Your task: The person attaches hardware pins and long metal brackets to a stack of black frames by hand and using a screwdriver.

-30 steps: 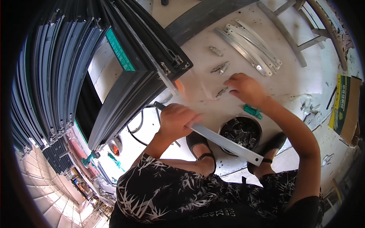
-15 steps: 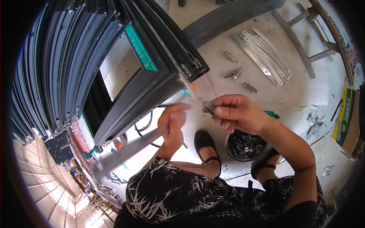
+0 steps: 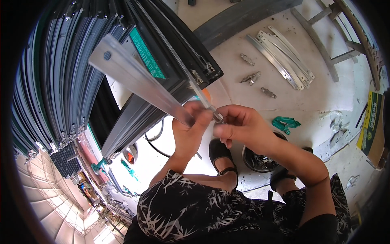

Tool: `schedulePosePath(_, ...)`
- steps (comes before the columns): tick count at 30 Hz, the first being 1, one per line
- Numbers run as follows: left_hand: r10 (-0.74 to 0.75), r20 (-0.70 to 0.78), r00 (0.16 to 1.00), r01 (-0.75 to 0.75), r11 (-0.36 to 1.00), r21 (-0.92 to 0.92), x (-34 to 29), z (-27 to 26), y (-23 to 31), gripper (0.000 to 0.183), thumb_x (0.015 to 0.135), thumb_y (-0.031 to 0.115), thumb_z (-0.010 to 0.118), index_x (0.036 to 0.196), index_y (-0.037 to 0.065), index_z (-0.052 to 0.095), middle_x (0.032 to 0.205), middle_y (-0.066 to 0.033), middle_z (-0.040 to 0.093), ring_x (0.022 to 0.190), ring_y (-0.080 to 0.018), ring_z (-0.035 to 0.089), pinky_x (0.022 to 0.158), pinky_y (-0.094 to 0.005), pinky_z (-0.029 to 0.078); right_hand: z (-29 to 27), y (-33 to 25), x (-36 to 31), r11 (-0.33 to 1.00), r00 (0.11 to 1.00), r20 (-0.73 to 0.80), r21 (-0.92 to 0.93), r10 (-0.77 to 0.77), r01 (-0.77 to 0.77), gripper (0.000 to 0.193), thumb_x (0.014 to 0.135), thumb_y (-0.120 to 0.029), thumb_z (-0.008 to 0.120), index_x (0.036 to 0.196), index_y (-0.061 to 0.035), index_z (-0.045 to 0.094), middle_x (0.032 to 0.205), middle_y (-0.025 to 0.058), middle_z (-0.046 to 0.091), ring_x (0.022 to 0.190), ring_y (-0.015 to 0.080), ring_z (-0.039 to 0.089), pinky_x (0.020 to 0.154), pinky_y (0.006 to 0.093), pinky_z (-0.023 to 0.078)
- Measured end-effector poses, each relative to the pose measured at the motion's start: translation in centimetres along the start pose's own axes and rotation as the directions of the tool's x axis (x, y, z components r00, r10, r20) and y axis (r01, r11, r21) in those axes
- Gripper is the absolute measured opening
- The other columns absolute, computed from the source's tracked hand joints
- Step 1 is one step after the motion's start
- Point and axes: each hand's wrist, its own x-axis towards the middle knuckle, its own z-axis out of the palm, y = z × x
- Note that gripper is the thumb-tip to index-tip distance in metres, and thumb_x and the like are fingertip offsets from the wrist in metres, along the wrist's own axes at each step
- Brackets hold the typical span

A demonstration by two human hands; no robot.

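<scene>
My left hand (image 3: 190,132) is closed around a flat, silvery metal strip (image 3: 136,79), which slants up and left with a round hole near its far end. Against it, the fingertips of my right hand (image 3: 243,128) pinch a small metal fitting (image 3: 218,117). The fitting meets the lower end of a long thin metal bar (image 3: 174,51) running up past the dark frames. Fingers hide part of that contact. Below my right hand, a round black tub (image 3: 248,160) holds many small metal pieces.
Curved dark frames (image 3: 61,77) stand stacked at the left. Several curved metal strips (image 3: 280,59) lie on the floor at the right, beside loose metal fittings (image 3: 251,77). Green scraps (image 3: 286,123) and a yellow-green carton (image 3: 370,126) lie farther right. A metal rack (image 3: 321,49) stands behind.
The flat strip in my left hand has swung from lower left to upper left. Both hands have come together around the fitting, and my right hand has shifted slightly left.
</scene>
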Motion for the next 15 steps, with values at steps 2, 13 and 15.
schedulePosePath(2, 0.003, 0.015, 1.000, -0.003, 1.000, -0.026, 0.1, -0.2, -0.1, 0.014, 0.085, 0.008, 0.065, 0.094, 0.000, 0.058, 0.081, -0.0006, 0.061, 0.072, -0.0060, 0.055, 0.066, -0.0199, 0.044, 0.6, -0.9, -0.3, 0.820, 0.966, -0.064, -0.545, -0.250, 0.176, 0.021, 0.082, -0.020, 0.066, 0.090, -0.0001, 0.062, 0.063, 0.0061, 0.058, 0.057, 0.0156, 0.057, 0.053, 0.0305, 0.043)
schedulePosePath(13, 0.065, 0.038, 0.997, -0.065, 0.998, 0.003, -0.5, -0.4, 0.7, 0.008, 0.084, 0.005, 0.065, 0.085, 0.003, 0.057, 0.074, 0.0034, 0.054, 0.066, -0.0032, 0.047, 0.062, -0.0179, 0.039, -0.5, -1.3, -1.1, 0.997, 0.997, 0.077, -0.078, 0.031, -0.025, 0.036, 0.093, -0.034, 0.052, 0.087, 0.0000, 0.059, 0.062, 0.0080, 0.055, 0.052, 0.0186, 0.051, 0.047, 0.0290, 0.039)
schedulePosePath(15, 0.108, -0.003, 0.994, -0.108, 0.993, 0.037, -0.2, -0.4, 0.7, 0.008, 0.084, 0.005, 0.065, 0.087, 0.003, 0.057, 0.073, 0.0036, 0.053, 0.066, -0.0024, 0.047, 0.061, -0.0166, 0.038, -0.8, -0.9, -0.3, 0.929, 0.955, 0.244, 0.283, 0.171, -0.239, 0.048, 0.097, -0.045, 0.041, 0.085, -0.0010, 0.057, 0.060, 0.0038, 0.050, 0.049, 0.0102, 0.043, 0.044, 0.0227, 0.033)
